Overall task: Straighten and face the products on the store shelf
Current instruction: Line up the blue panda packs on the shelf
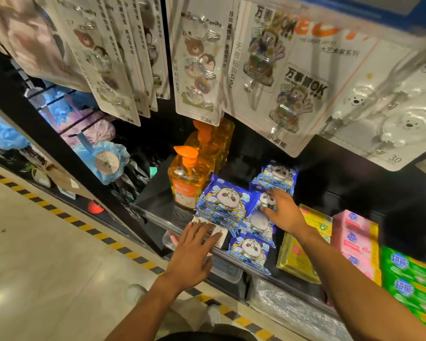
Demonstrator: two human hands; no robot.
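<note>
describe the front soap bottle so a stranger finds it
On the black shelf under the hook cards, orange pump bottles line up left of the blue panda packs. The front bottle, nearest the shelf edge, alone shows its label.

Setting: a retail shop. Carded hook packs [197, 70] hung in rows on pegs above a black shelf [158, 193]. Stock sat in multiples: orange pump bottles [190, 178], blue panda packets [221, 205], pink boxes [354, 232], green boxes [403, 279]. A mesh bath puff [89, 153] bore a barcode tag [107, 162]. Striped tape [59, 212] edged the floor.
</note>
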